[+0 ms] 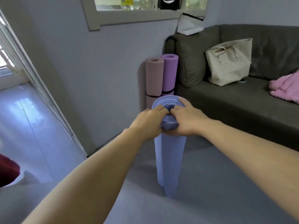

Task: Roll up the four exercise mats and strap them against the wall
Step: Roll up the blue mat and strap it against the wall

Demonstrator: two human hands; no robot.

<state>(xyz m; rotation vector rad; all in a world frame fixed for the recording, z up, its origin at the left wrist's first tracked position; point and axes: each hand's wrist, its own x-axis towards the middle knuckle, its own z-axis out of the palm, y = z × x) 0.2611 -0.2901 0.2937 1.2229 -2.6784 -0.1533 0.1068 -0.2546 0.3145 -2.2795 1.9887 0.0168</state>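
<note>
A blue mat [169,159] stands upright on the floor in front of me, loosely rolled. My left hand [149,122] grips its top edge from the left. From the right, my right hand [186,120] grips the same top edge, fingers curled into the coil's centre. Behind it, a dusty pink rolled mat [153,78] and a purple rolled mat [169,71] stand upright against the wall, each with a black strap [153,95] around it. Their lower parts are hidden behind the blue mat.
A dark grey sofa [234,110] sits to the right with a beige tote bag [229,62] and a pink cloth [286,88] on it. A doorway [24,94] opens at left. A dark red object [8,170] lies at the left edge.
</note>
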